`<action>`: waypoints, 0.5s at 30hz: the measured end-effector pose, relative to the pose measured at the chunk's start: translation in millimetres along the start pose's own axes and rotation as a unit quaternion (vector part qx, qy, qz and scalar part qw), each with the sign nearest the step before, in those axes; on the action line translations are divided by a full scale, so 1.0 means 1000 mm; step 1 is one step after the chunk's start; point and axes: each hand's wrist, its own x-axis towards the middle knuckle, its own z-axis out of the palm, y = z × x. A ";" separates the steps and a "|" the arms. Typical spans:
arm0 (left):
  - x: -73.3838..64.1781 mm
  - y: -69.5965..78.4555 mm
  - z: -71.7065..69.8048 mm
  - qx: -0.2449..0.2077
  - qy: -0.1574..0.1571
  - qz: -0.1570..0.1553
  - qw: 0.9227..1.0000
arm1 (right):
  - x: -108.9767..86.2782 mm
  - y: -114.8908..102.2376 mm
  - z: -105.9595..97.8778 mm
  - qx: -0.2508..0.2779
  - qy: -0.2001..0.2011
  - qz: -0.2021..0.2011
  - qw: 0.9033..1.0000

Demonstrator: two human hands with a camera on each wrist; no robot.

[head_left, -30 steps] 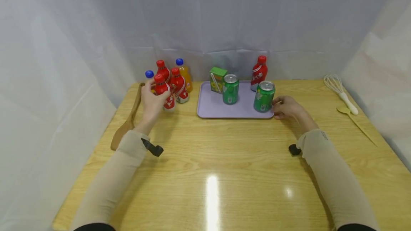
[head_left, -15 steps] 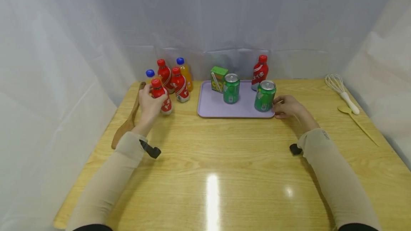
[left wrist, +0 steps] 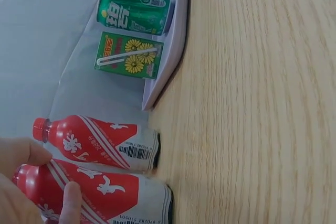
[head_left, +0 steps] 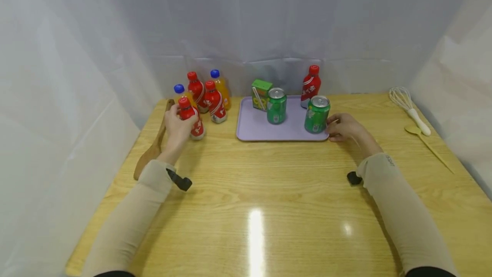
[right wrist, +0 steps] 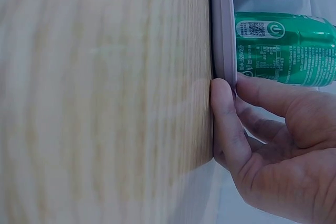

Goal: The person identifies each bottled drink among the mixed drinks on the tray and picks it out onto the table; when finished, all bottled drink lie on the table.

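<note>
My left hand [head_left: 177,126] grips a red-capped drink bottle [head_left: 198,131] with a red and white label, upright at the front of a bottle group. In the left wrist view, a thumb and finger lie across its label, and a similar red bottle [left wrist: 100,140] stands right beside it. At the right front corner of the lilac tray [head_left: 250,131], my right hand [head_left: 345,128] pinches the rim between thumb and fingers. A green drink can [head_left: 316,121] stands on the tray close to those fingertips.
The tray also bears another green can [head_left: 276,108], a green juice carton [head_left: 260,97] and a red bottle [head_left: 309,89]. Blue-capped orange bottles [head_left: 222,89] stand among the left group. A wooden spatula [head_left: 151,153] lies left; a whisk [head_left: 411,112] and yellow spoon [head_left: 426,146] lie right.
My left hand has drawn the red bottle a little left and toward the front, apart from the other bottles. The right hand has stayed at the tray corner.
</note>
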 end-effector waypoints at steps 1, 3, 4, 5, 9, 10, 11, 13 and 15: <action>0.000 0.000 -0.001 0.002 -0.005 -0.002 1.000 | 0.000 0.000 0.000 0.000 0.000 0.001 1.000; -0.001 0.000 -0.002 0.004 -0.018 -0.004 1.000 | 0.000 0.000 0.000 0.002 0.000 0.003 1.000; 0.000 -0.001 -0.003 0.006 -0.026 -0.004 1.000 | 0.000 0.000 0.000 0.004 -0.001 0.002 1.000; 0.000 -0.001 -0.004 0.007 -0.033 -0.004 0.999 | 0.000 0.000 0.000 0.006 -0.001 0.002 1.000; 0.001 -0.002 -0.007 0.017 -0.046 0.004 0.999 | 0.001 -0.002 -0.001 0.010 -0.001 -0.006 1.000; 0.002 -0.002 -0.008 0.029 -0.046 0.012 0.998 | 0.001 -0.002 -0.001 0.009 0.000 -0.007 1.000; 0.002 -0.002 -0.008 0.045 -0.046 0.020 0.998 | 0.001 -0.002 -0.001 0.007 0.001 -0.007 1.000; 0.003 -0.003 -0.008 0.079 -0.047 0.037 0.995 | 0.000 -0.002 0.000 0.000 0.004 -0.007 1.000; 0.003 -0.005 -0.008 0.118 -0.044 0.055 0.991 | 0.000 -0.001 0.001 -0.008 0.010 -0.008 1.000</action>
